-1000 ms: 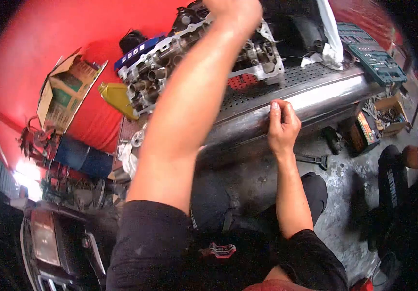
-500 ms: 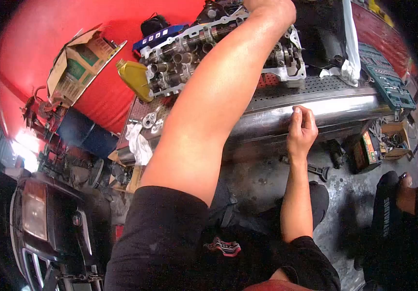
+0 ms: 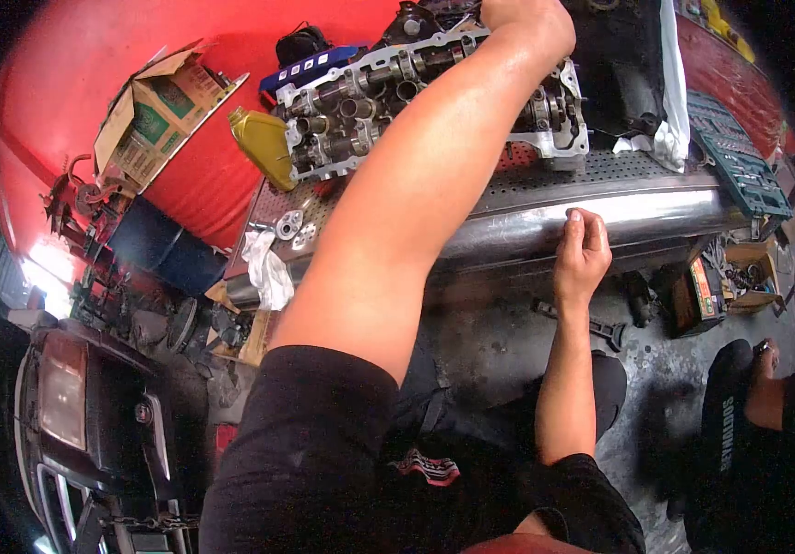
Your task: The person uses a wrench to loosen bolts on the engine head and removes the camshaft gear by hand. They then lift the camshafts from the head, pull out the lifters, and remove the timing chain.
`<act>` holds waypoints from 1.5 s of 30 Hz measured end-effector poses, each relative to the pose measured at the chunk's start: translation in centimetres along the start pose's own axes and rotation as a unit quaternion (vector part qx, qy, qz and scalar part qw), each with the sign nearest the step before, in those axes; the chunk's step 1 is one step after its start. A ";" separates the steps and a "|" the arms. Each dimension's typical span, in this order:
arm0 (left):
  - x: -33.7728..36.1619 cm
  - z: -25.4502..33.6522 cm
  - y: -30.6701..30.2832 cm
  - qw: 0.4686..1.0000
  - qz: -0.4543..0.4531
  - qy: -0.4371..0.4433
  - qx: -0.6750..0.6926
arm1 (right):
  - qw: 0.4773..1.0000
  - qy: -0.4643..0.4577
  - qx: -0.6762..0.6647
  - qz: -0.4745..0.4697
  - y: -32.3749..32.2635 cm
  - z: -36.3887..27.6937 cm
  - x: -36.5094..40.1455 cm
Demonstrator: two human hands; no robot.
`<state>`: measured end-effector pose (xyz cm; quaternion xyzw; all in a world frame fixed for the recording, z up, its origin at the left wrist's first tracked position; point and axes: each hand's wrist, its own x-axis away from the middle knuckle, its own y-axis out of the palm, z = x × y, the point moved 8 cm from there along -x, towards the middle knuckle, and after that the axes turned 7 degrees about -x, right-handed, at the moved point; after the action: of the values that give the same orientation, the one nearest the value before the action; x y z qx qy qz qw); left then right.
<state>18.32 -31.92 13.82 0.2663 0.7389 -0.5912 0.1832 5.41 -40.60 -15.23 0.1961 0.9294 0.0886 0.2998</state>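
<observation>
Head: right hand (image 3: 582, 266) near workbench (image 3: 660, 203)

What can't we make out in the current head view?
Head view:
Left hand: cut off by the top edge, grip unseen.
Right hand: curled, hiding its own palm and anything inside.
Cylinder head: middle covered by the left forearm.
Small parts in the cardboard box at far right: too small to identify.

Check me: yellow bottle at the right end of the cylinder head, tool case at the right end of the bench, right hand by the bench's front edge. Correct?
One error: the head view shows the yellow bottle at the left end of the cylinder head, not the right. The rest stands.
</observation>
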 end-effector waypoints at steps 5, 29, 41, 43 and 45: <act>5.3 2.5 2.4 0.998 -0.041 -0.016 -0.044 | 0.999 0.040 0.011 -0.011 0.3 0.1 0.1; 6.5 3.8 -0.9 0.993 0.078 0.087 -0.006 | 0.998 0.028 -0.061 0.001 0.2 0.1 0.2; 2.4 1.3 4.7 0.995 0.087 -0.043 -0.013 | 0.996 0.057 -0.061 0.018 -0.6 0.5 -0.1; 10.0 4.3 2.7 0.997 -0.065 0.046 -0.010 | 0.994 0.073 -0.076 0.022 -0.6 1.1 -0.2; 12.0 5.2 0.5 0.995 0.052 0.087 0.002 | 0.991 0.091 -0.095 0.022 -0.5 1.2 -0.2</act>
<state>8.89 -34.78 5.13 0.3552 0.7360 -0.5568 0.1485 6.09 -41.09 -16.25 0.1788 0.9356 0.2003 0.2291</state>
